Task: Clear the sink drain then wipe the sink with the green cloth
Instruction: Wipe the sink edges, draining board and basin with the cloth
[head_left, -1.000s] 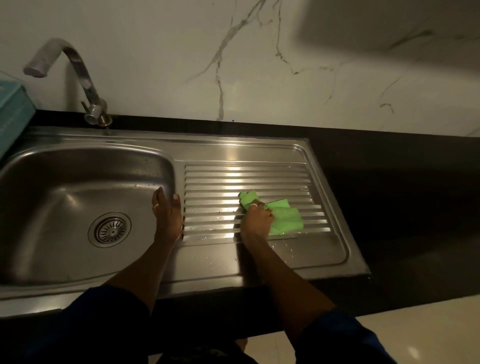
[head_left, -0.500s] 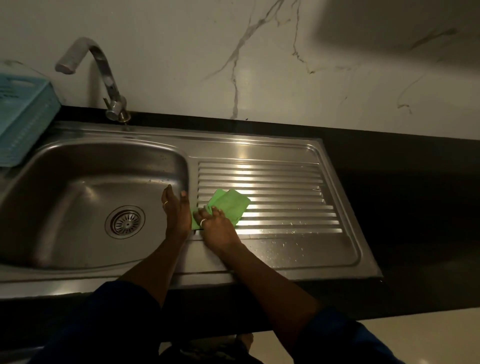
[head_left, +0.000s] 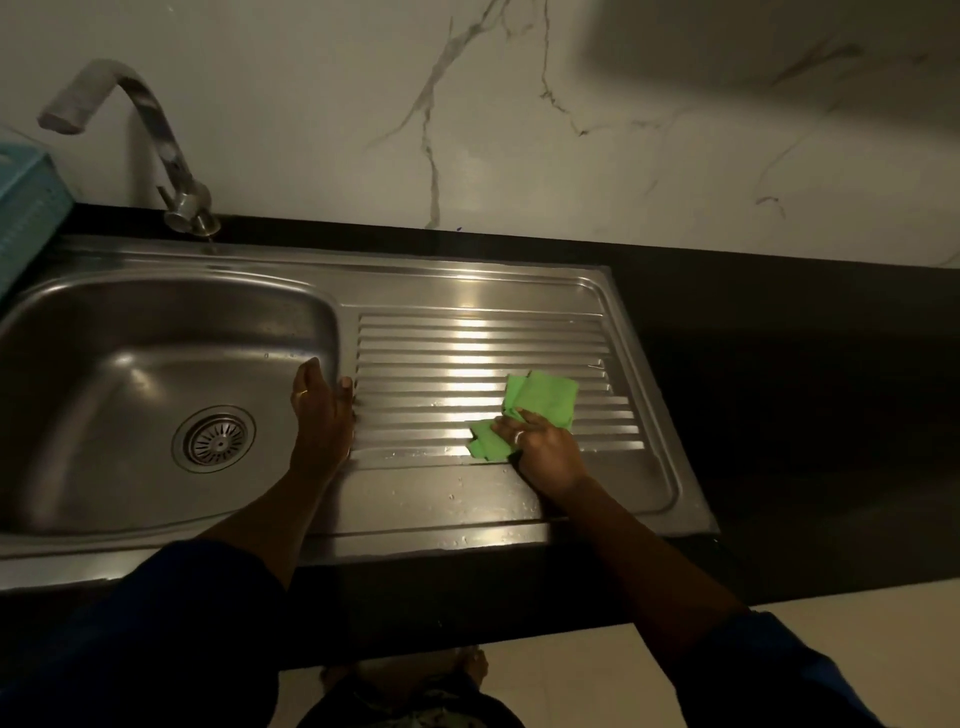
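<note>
The green cloth (head_left: 545, 397) seems soft, light and limp, so the right hand (head_left: 548, 452) grips it bunched, pressing it on the drainboard (head_left: 467, 343) toward its front right corner.

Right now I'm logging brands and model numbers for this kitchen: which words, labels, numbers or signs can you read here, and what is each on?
None: no readable text shows in this view.
The sink, drain strainer, tap and green cloth bear no visible lettering or logo.
The blue basket is cut off at the edge; no label shows.
The dark lines on the wall are marble veins, not writing.
</note>
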